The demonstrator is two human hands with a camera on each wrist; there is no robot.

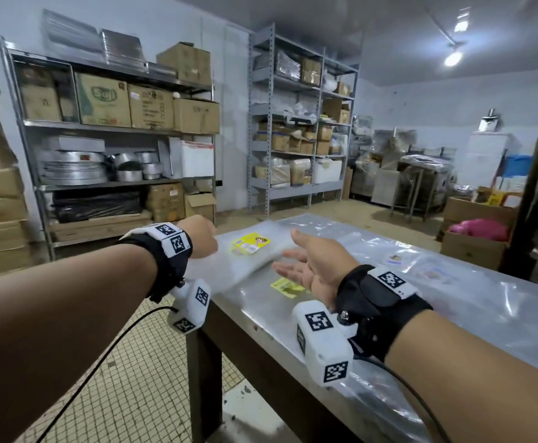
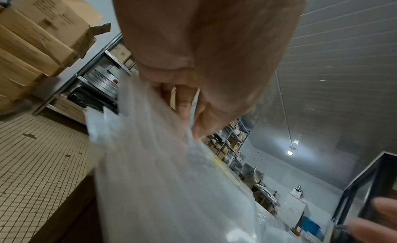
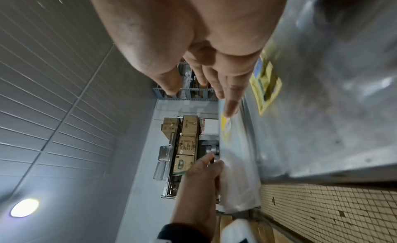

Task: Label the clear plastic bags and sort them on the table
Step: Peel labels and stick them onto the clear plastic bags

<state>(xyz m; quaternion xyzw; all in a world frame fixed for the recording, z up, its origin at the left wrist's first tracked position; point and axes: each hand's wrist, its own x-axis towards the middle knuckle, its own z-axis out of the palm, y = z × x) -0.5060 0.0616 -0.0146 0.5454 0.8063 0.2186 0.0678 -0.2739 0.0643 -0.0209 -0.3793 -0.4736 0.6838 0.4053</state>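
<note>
Your left hand [image 1: 199,236] pinched a labelled bag [image 1: 245,254] at 11 o'clock; your right hand [image 1: 312,266] lay open. Labelled bags covered the table [image 1: 261,318], so I judge sorting remained.

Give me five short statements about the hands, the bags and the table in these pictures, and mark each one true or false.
1. The left hand grips a clear plastic bag. True.
2. The right hand is clenched in a fist. False: its fingers are straight, palm turned inward.
3. The held bag carries a yellow label. True.
4. The table stands on a carpet. False: the floor is covered in small tiles.
5. Both hands grip the same bag. False: only the left hand grips it.
</note>
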